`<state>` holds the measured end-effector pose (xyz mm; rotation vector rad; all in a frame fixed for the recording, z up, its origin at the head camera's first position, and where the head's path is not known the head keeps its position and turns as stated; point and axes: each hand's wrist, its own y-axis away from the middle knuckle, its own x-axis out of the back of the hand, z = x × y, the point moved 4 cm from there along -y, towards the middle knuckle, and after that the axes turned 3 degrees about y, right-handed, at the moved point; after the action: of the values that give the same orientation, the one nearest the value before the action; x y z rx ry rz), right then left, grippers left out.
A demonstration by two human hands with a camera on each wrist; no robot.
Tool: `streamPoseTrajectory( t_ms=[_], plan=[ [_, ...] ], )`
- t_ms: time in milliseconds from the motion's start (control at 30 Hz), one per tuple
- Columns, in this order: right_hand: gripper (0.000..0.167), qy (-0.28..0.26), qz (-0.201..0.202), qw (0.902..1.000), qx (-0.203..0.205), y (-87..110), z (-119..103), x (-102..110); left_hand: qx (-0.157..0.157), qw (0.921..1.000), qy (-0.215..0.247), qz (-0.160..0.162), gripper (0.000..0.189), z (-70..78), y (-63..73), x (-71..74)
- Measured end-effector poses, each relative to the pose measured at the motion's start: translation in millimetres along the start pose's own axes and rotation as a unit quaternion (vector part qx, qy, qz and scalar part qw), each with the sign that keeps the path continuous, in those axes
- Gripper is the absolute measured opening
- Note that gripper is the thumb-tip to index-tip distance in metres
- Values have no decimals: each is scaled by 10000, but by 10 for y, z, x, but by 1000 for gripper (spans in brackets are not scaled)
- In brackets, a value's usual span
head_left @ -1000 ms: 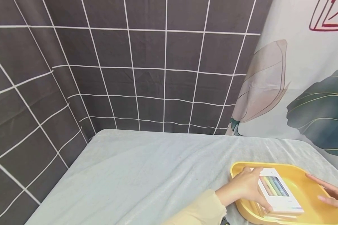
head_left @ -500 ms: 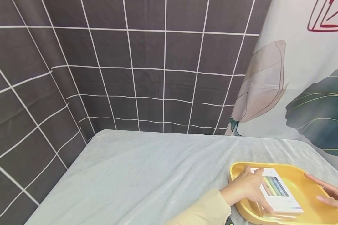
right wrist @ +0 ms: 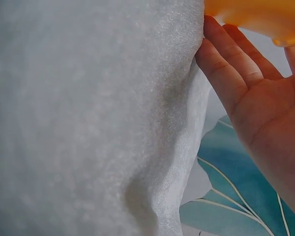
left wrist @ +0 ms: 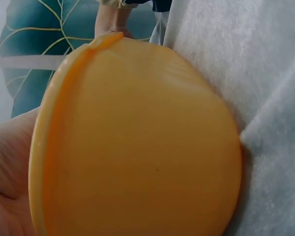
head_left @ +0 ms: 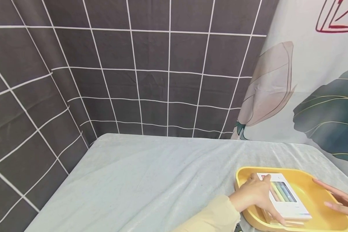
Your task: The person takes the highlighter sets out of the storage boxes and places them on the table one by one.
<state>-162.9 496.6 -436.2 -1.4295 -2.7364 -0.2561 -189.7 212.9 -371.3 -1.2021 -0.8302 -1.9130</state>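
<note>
In the head view, a yellow tray (head_left: 324,219) stands at the near right of the cloth. Inside it lies a small stack, topped by a white box (head_left: 293,209) with a panel of pen-like coloured bars. My left hand (head_left: 256,193) grips this box by its left side, fingers at the far end and thumb at the near corner. At the tray's right rim my right hand (head_left: 342,201) has its thumb over the inside, with the other fingers outside. The right wrist view shows its fairly straight fingers (right wrist: 226,69) under the tray's edge. In the left wrist view the tray wall (left wrist: 137,137) hides the box.
A pale grey cloth (head_left: 150,174) covers the table, with soft folds running across it. Behind and to the left hangs dark fabric with a white grid (head_left: 150,83). A white curtain with large leaves (head_left: 330,112) hangs at the back right.
My left forearm has shifted slightly right, with the hand more over the white box and its thumb farther round the near corner. The right hand keeps its place on the tray rim.
</note>
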Motion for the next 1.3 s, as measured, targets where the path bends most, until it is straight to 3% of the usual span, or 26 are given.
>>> streamPoseTrajectory(
  t_ms=[100, 200, 400, 467, 600, 733, 867, 1033, 1300],
  plan=[
    [70, 57, 12, 9997, 242, 4, -15, -16, 36, 10000, -40, -58, 110, 6, 2, -12],
    [72, 481, 162, 9981, 349, 14, -23, -20, 40, 10000, -84, 13, 106, 12, 2, -16],
    [72, 1530, 638, 9861, -91, 34, 4, 16, -190, 9994, -75, 266, 82, 27, -16, -9],
    [72, 1450, 620, 9875, -42, 29, -1, 12, -247, 9993, -26, 283, 75, 30, -23, -11],
    [73, 921, 415, 9944, 297, 9, -32, -16, -242, 9994, 151, 195, 86, 13, -37, -13],
    [72, 565, 328, 9970, 403, -7, -45, -39, -129, 9992, 361, -106, 89, -14, -54, -22],
    [73, 766, 356, 9954, 450, -18, -45, -59, -130, 9988, 318, -343, 89, -22, -63, -29],
    [74, 872, 373, 9945, 447, -8, -51, -59, -419, 9988, 110, -216, 85, -7, -51, -9],
    [73, 1165, 569, 9912, 270, -7, -25, -26, -429, 9989, -167, -87, 78, -19, -11, 29]
  ],
)
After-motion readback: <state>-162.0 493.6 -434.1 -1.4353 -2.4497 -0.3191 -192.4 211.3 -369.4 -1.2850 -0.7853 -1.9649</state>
